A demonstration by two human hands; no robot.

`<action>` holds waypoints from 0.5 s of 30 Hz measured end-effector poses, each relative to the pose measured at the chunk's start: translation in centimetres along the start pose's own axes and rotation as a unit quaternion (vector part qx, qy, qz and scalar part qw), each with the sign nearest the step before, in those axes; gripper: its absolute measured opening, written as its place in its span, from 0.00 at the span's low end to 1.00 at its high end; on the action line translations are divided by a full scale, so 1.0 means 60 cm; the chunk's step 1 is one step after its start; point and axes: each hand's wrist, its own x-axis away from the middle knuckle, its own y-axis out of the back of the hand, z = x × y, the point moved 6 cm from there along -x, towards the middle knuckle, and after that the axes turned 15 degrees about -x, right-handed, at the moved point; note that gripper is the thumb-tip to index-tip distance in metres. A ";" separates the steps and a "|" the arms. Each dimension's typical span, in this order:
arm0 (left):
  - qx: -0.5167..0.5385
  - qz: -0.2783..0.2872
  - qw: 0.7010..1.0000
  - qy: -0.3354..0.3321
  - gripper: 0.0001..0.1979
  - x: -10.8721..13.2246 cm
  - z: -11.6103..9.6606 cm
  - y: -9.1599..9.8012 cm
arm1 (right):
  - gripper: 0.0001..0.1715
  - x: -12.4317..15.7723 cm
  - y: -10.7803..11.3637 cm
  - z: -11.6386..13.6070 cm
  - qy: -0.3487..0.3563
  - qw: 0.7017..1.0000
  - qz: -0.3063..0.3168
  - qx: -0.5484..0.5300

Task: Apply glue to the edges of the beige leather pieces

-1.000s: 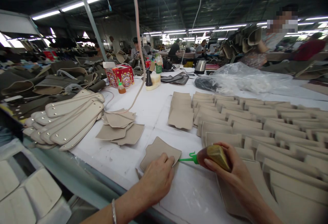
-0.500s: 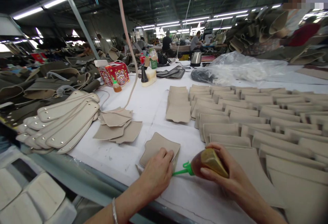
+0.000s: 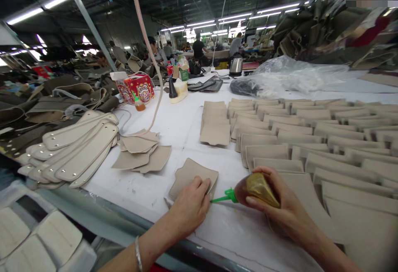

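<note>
My left hand [image 3: 190, 209] lies on a small beige cut leather piece [image 3: 189, 173] on the white table [image 3: 174, 118], its fingers curled over the piece's near right edge. My right hand [image 3: 278, 210] is wrapped round an amber squeeze bottle of glue [image 3: 256, 188]. The bottle's green nozzle [image 3: 222, 197] points left and touches the piece's right edge, next to my left fingertips.
Overlapping rows of beige leather panels [image 3: 311, 139] fill the table's right side. A loose pile of small beige pieces [image 3: 139, 151] and long riveted strips [image 3: 71, 147] lie to the left. A red box [image 3: 135, 87], bottles, a kettle [image 3: 235, 66] and a plastic bag [image 3: 292, 75] stand further back.
The view has drifted up and left a little. My right hand has brought the bottle slightly lower and closer, its nozzle moving along the piece's right edge. My left hand stays on the piece.
</note>
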 end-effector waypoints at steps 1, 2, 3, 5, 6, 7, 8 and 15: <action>0.002 0.002 1.000 -0.002 0.19 0.000 0.001 -0.001 | 0.31 0.002 0.000 0.000 0.003 1.000 -0.001 0.002; 0.004 0.004 1.000 -0.004 0.19 0.000 0.001 -0.001 | 0.31 0.005 -0.001 -0.001 0.004 1.000 0.004 0.002; 0.004 0.006 1.000 -0.008 0.19 0.000 0.002 -0.002 | 0.31 0.008 -0.003 -0.002 0.003 1.000 0.013 -0.001; 0.009 0.009 1.000 -0.019 0.20 0.001 0.001 -0.003 | 0.30 0.013 -0.008 -0.003 -0.002 0.999 0.032 -0.007; 0.012 0.010 1.000 -0.025 0.20 0.002 0.001 -0.003 | 0.30 0.014 -0.008 -0.004 -0.004 0.999 0.035 -0.008; 0.018 0.010 0.999 -0.031 0.20 0.002 0.000 -0.003 | 0.30 0.014 -0.007 -0.004 -0.002 1.000 0.030 -0.007; 0.024 0.010 0.999 -0.036 0.20 0.003 0.000 -0.002 | 0.30 0.014 -0.006 -0.004 0.000 1.000 0.022 -0.005; 0.056 0.018 0.997 -0.059 0.20 0.007 -0.002 -0.001 | 0.30 0.020 -0.021 -0.004 -0.019 0.999 0.037 -0.030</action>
